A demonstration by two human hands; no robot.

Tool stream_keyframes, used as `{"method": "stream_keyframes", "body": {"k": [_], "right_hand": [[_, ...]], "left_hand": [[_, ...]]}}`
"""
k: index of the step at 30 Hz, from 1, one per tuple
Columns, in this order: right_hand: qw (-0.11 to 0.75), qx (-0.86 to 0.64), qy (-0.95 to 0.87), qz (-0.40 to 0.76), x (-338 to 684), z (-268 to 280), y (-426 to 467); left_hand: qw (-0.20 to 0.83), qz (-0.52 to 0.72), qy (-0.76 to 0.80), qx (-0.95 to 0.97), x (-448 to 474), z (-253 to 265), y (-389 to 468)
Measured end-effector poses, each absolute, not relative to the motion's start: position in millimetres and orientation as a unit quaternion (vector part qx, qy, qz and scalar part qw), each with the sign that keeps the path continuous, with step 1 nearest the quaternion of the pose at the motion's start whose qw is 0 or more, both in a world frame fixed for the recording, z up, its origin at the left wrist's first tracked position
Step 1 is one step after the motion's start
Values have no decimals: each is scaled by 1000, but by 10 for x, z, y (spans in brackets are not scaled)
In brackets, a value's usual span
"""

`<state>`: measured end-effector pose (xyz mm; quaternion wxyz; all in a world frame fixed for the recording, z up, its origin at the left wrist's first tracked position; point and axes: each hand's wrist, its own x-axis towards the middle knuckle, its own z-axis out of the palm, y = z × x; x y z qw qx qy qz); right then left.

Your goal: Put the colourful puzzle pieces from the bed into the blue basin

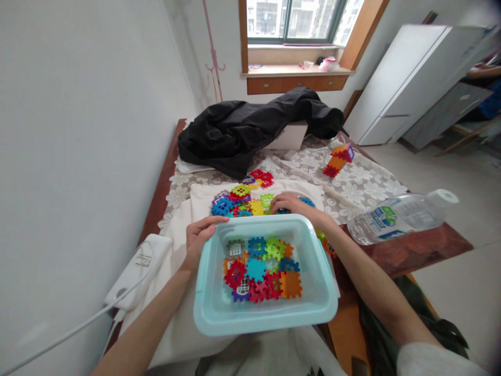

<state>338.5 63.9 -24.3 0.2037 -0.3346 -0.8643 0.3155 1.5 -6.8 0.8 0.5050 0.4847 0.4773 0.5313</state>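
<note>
A light blue plastic tub (266, 321) sits in front of me, tilted toward me, with several colourful interlocking building pieces inside, among them an orange square (290, 285) and a turquoise one (256, 269). My left hand (199, 237) grips the tub's left rim, thumb over the edge. Beyond the far rim my right hand (289, 202) reaches down among loose pieces on the cloth, fingers curled over a dark blue piece; its fingertips are partly hidden. A pile of more pieces (238, 201) lies to the left of that hand.
A clear plastic bottle (399, 216) lies on its side at the right table edge. Behind stand a joined orange-red block build (338, 159) and a black cloth (250, 128) over a white box. A white power strip (139, 271) with a cord lies at left.
</note>
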Motion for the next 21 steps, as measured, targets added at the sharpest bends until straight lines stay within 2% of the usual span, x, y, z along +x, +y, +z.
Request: {"method": "stream_keyframes", "body": {"k": [4,13,17,21], "right_hand": [[221,-370,-821,376,3328,-262,609],[328,-416,-759,379,3265,-162,528],[318,-431,-756,376,3276,-153,518],[261,-410,-813,321,3285,-143,462]], "left_hand": [[514,532,475,477,32,19,-78],[514,532,458,493,-8,-10,-79],[503,536,452,505,5,4,-84],[503,536,444,512,15,8,-90]]}}
